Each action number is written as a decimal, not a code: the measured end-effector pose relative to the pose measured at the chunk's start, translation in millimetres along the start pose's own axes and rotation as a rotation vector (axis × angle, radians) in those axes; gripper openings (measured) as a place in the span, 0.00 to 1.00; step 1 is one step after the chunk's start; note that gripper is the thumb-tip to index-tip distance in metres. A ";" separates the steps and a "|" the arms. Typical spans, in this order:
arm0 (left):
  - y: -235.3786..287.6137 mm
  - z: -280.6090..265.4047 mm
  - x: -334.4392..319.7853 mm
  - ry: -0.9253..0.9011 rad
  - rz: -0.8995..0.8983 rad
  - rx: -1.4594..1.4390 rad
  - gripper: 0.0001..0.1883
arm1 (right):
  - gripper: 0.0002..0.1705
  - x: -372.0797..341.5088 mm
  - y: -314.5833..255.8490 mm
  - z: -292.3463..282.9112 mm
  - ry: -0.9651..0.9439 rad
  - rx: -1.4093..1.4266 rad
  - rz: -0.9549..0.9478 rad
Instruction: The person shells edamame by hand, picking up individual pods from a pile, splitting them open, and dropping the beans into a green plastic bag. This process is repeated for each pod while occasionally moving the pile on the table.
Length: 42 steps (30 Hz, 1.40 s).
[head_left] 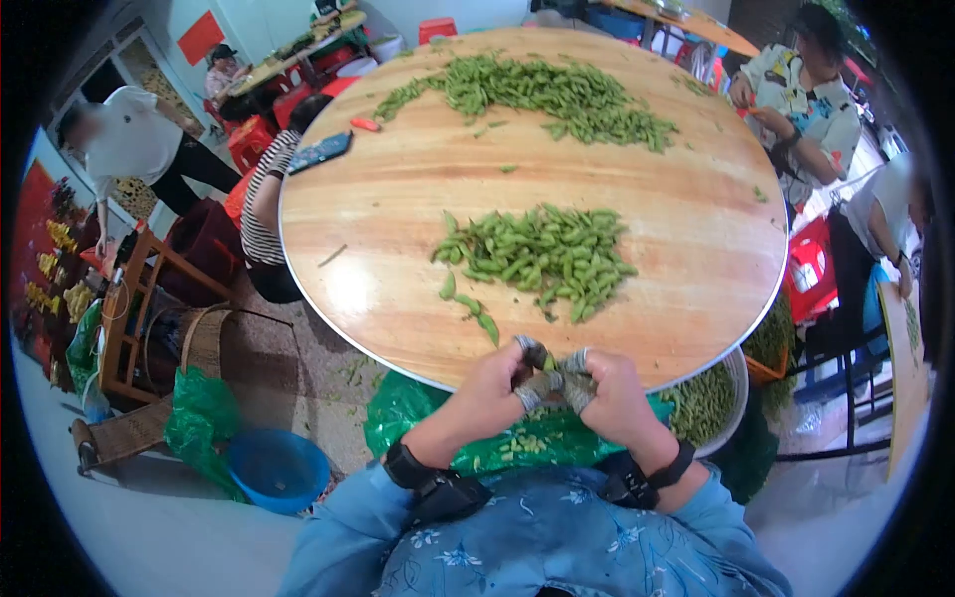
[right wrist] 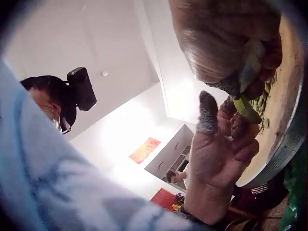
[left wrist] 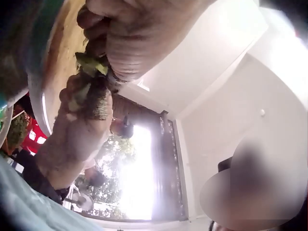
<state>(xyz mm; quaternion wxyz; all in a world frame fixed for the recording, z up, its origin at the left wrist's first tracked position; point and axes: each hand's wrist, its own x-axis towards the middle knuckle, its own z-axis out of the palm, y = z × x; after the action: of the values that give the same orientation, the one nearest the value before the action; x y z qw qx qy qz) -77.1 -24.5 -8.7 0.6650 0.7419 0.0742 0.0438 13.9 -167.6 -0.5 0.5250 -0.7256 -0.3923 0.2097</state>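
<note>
Both hands meet over the near table edge, with wrapped thumbs or fingertips. A green pod (head_left: 550,364) (left wrist: 92,65) (right wrist: 248,111) lies between them. The left hand (head_left: 489,390) (left wrist: 139,41) (right wrist: 211,154) has its fingers curled at the pod; its wrapped thumb stands raised in the right wrist view. The right hand (head_left: 619,398) (left wrist: 77,130) (right wrist: 221,38) pinches the pod, partly hiding it. Beyond the hands lies a pile of green pods (head_left: 542,254), with a few loose pods (head_left: 470,303) at its left.
A larger pod pile (head_left: 537,90) covers the far part of the round table (head_left: 368,224). A phone (head_left: 320,151) lies at its left edge. Below are green plastic (head_left: 398,403), a pod-filled basin (head_left: 701,406) and a blue basin (head_left: 279,470). Several people sit or stand around.
</note>
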 end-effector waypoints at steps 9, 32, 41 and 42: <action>9.2 1.8 1.1 0.018 -0.063 0.026 0.06 | 0.06 2.7 -17.1 -6.7 -0.039 -0.105 -0.071; 11.4 6.0 -6.1 0.018 0.100 0.139 0.07 | 0.05 -1.4 -0.6 -16.0 -0.078 0.724 0.184; 4.3 9.4 -9.3 -0.042 -0.071 -0.184 0.06 | 0.11 -5.0 2.8 -8.3 -0.139 0.863 0.236; 5.2 9.0 -9.8 -0.085 -0.266 -0.407 0.06 | 0.10 -4.9 4.8 -7.9 -0.140 0.866 0.213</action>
<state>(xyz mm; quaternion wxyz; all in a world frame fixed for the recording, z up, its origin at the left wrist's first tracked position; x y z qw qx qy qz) -85.0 -35.5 -4.2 0.8032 0.5774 0.1328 -0.0612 18.2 -176.8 -2.6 0.7278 -0.4595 -0.2261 0.4561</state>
